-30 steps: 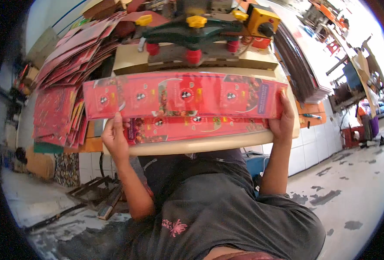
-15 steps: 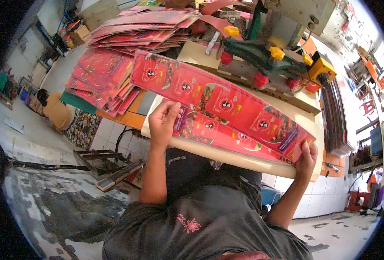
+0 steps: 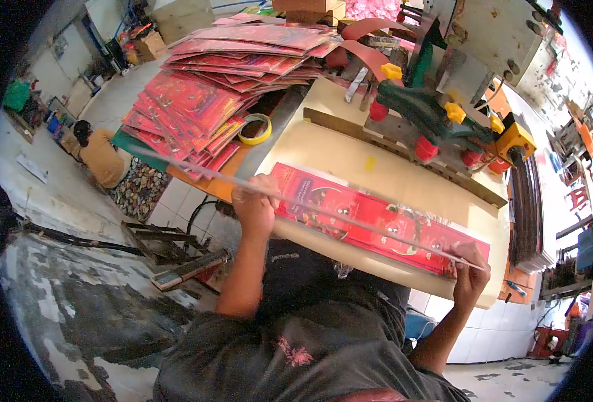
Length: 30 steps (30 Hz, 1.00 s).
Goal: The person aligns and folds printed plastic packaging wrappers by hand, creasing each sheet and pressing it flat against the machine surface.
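Observation:
Both hands hold a long red printed strip (image 3: 199, 168) by its ends, tilted so that only its thin pale edge shows. My left hand (image 3: 255, 206) grips it left of its middle, and much of the strip sticks out beyond that hand. At the other end my right hand (image 3: 471, 273) pinches it between thumb and fingers. Underneath, another red printed strip (image 3: 357, 213) with food pictures and round logos lies flat on the cream work board (image 3: 286, 151), close to the front edge.
Behind the board stands a machine with a metal bar (image 3: 404, 153), yellow knobs (image 3: 454, 112) and a yellow switch box (image 3: 515, 145). Piled red printed sheets (image 3: 192, 107) and a yellow tape roll (image 3: 255, 128) sit at left. Another person (image 3: 102, 161) crouches farther off.
The held strip has turned from face-on to edge-on, uncovering the strip and board beneath it. The view has shifted, so the bench appears lower and farther right.

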Tool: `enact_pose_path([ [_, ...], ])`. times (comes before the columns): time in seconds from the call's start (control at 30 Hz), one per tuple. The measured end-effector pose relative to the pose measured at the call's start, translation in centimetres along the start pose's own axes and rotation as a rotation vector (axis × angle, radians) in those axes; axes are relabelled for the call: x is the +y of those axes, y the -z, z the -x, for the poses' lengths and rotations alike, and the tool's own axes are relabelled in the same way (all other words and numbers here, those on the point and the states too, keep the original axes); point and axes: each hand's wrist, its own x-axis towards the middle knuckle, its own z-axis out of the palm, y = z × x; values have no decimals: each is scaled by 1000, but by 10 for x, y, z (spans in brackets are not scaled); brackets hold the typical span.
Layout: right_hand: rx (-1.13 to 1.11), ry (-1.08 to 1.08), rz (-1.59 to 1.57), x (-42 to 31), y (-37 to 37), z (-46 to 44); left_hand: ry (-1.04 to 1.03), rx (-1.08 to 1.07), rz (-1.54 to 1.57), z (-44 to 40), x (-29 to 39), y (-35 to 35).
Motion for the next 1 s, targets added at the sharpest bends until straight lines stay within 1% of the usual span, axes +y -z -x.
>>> enact_pose_path([
  [0.03, 15, -66, -21, -1, -1, 4, 85, 77, 79, 5, 6, 1],
  [0.07, 16, -62, -23, -4, -4, 10, 128, 126, 63, 8, 11, -2],
  [0.1, 38, -212, -179, -19, -14, 11, 171, 175, 50, 9, 19, -8],
  [0.13, 59, -361, -335, -27, -19, 13, 166, 175, 51, 10, 25, -16],
  [0.17, 4, -304, -313, -20, -24, 19, 137, 67, 1, 11, 29, -22],
  [0.2, -19, -263, -482, -13, -34, 25, 108, -40, -49, 12, 32, -27],
  [0.23, 27, -413, -641, -28, -51, 24, 61, -136, -132, 13, 35, -30],
  [0.27, 73, -566, -799, -42, -67, 24, 56, -139, -132, 16, 33, -33],
  [0.33, -12, -736, -1124, -41, -76, 30, 160, -139, 156, 26, 28, -40],
  [0.37, 70, -745, -1139, -47, -89, 31, 155, -155, 187, 33, 26, -40],
  [0.4, 83, -775, -1133, -46, -96, 34, 154, -160, 187, 40, 29, -46],
  [0.47, 6, -760, -1133, -57, -102, 29, 335, -65, 139, 52, 42, -58],
  [0.5, 13, -767, -1132, -62, -104, 27, 374, -132, 126, 55, 41, -55],
  [0.53, 0, -772, -1108, -65, -105, 26, 381, -134, 124, 61, 43, -57],
  [0.6, -8, -775, -1084, -64, -106, 27, 321, -195, 65, 68, 51, -67],
  [0.63, -53, -705, -1007, -61, -108, 30, 316, -275, 158, 71, 52, -62],
  [0.67, -99, -633, -930, -60, -109, 32, 317, -279, 156, 69, 56, -66],
  [0.7, -183, -620, -939, -58, -104, 32, 334, -194, 23, 65, 65, -74],
  [0.73, -180, -616, -941, -60, -103, 31, 348, -109, -108, 61, 70, -80],
  [0.77, -263, -618, -935, -63, -103, 29, 337, -63, -26, 57, 72, -82],
  [0.8, -342, -621, -927, -64, -102, 28, 336, -72, -23, 51, 71, -82],
  [0.83, -432, -595, -944, -58, -99, 30, 285, -62, -47, 44, 71, -80],
  [0.87, -424, -592, -945, -62, -98, 26, 234, -52, -70, 36, 69, -78],
  [0.9, -496, -613, -904, -69, -97, 19, 236, 2, -74, 26, 67, -75],
  [0.93, -569, -637, -863, -72, -96, 16, 237, -3, -76, 11, 70, -79],
  [0.97, -630, -636, -804, -66, -95, 20, 181, 30, -44, -8, 78, -86],
  [1.0, -628, -636, -806, -66, -96, 22, 123, 63, -12, -28, 84, -91],
])
